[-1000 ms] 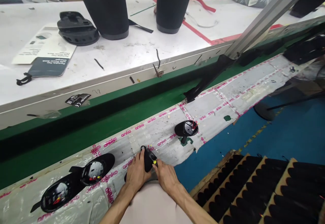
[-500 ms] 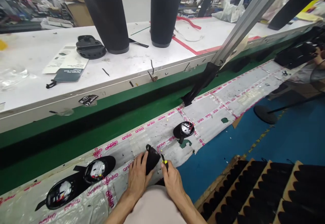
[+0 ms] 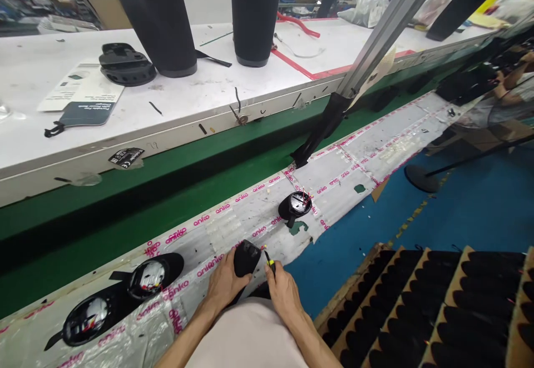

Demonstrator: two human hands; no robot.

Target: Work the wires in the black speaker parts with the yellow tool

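Note:
My left hand (image 3: 223,282) is wrapped round a black fabric-covered speaker body (image 3: 247,258), held tilted just in front of me. Small red and yellow wire ends poke out at its right edge. In my right hand (image 3: 284,290) is a utility knife (image 3: 270,263) with a dark blade and a yellow part, its tip close to the wire ends; I cannot tell whether they touch. Further along the bench lies another black speaker body (image 3: 286,210), its round end open with wires inside. Two more, a nearer one (image 3: 173,265) and one at far left (image 3: 112,306), lie to the left.
Plastic-covered bench (image 3: 329,170) with pink-printed tape runs diagonally. Beyond a green strip, a white shelf (image 3: 167,129) bears tall black cylinders (image 3: 255,18), a black moulded part (image 3: 125,66) and a card (image 3: 87,109). Cardboard-divided rows of black pieces (image 3: 421,301) stand lower right. Another person's hands (image 3: 503,87) work at far right.
The speaker body has turned in my left hand, and its loop at the top no longer shows. The knife stays close to its right edge. The whole view has shifted slightly.

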